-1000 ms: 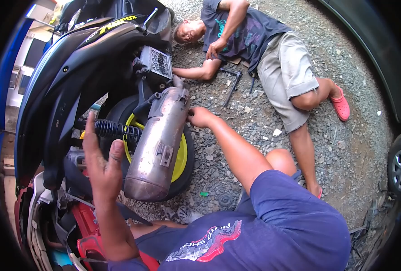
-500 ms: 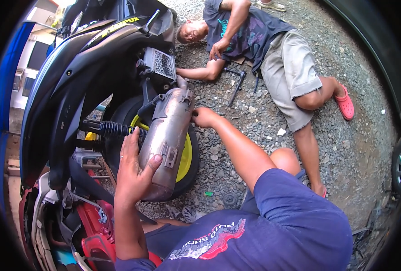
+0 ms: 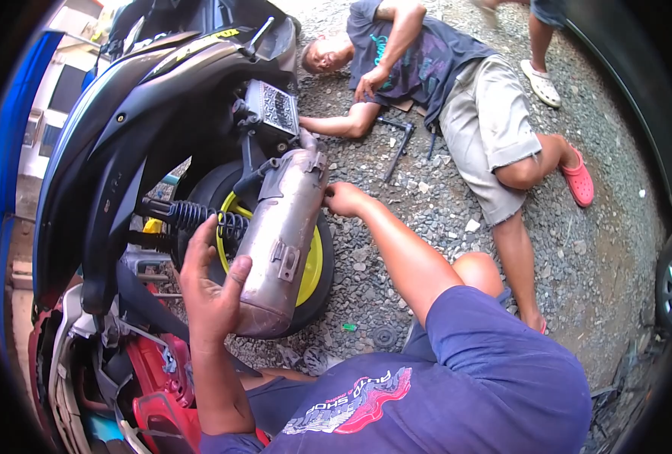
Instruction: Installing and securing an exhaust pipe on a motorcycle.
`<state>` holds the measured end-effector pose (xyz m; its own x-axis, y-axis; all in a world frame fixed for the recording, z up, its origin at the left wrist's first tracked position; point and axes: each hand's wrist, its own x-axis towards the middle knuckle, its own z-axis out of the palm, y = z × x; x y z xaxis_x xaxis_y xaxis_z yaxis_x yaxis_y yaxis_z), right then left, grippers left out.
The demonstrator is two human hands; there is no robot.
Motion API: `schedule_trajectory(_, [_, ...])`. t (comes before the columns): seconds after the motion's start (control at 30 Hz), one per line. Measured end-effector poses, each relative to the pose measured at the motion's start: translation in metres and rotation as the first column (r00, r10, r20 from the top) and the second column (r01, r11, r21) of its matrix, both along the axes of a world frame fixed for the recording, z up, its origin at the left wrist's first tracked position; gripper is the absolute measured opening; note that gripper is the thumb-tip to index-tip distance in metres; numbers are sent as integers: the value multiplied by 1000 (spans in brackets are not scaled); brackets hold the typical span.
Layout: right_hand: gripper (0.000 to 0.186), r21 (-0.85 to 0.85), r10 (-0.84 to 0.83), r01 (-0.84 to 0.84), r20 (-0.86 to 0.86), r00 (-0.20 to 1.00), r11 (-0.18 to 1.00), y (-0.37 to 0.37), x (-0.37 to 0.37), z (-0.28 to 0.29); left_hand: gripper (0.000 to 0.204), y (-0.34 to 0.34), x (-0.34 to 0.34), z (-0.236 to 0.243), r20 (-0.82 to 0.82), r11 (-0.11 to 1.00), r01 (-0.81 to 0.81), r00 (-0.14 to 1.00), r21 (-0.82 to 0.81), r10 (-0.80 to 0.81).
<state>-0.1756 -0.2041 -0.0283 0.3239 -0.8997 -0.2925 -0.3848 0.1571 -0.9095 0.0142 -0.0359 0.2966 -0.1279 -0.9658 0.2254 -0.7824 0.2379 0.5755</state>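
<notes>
A dull metal exhaust muffler hangs beside the scooter's rear wheel, which has a yellow-green rim. My left hand is at the muffler's near left side, thumb and fingers apart, holding nothing. Its thumb lies close to the metal; whether it touches cannot be seen. My right hand is curled against the muffler's right side, fingertips partly hidden, and what they grip does not show. Left of the muffler is a black coil-spring shock absorber. Above it sits a boxy radiator cover with a patterned grille.
A person lies on the gravel, one arm reaching behind the muffler. A T-handle wrench lies near that person. Another person's foot in a white clog stands beyond. Red scooter bodywork is at lower left; a dark car borders the right.
My left hand has drawn back slightly left and down from the muffler, fingers now more bent. The right hand stays at the muffler's side. Another person's legs have come in at top right.
</notes>
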Motion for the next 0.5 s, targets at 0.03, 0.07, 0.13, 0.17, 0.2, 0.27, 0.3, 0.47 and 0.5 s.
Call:
schedule_trajectory(0.03, [43,4,-3,3,-1,1000,1000,-1,-1,-2,69,1,5,0,-52,999,-10,999,-34,8])
schedule_trajectory(0.07, [43,9,-5,5,-1,1000,1000,-1,-1,-4,66,3,10,1,-104,997,-23,994,-67,16])
schedule_trajectory(0.13, [42,-7,-9,9,13,1000,1000,1,0,-8,64,11,17,9,-92,997,-45,995,-68,39])
schedule_trajectory(0.17, [41,-3,-12,12,20,1000,1000,0,1,-9,64,15,21,12,-101,997,-46,994,-67,39])
schedule_trajectory(0.2, [40,4,-19,18,27,999,1000,0,2,-11,64,18,26,14,-110,997,-44,993,-64,37])
schedule_trajectory(0.27, [40,-15,-43,43,37,998,999,-3,-2,-21,64,22,31,15,-107,999,-37,994,-27,34])
schedule_trajectory(0.3, [40,-10,-37,37,18,999,999,-8,-4,-19,63,24,35,16,-126,998,-43,991,-41,38])
schedule_trajectory(0.47, [36,34,54,-53,-4,999,998,-10,-6,0,58,44,60,28,-168,994,-78,984,-73,65])
schedule_trajectory(0.5, [35,54,71,-70,-23,997,996,-12,-8,-3,56,45,65,30,-114,995,-63,992,-81,54])
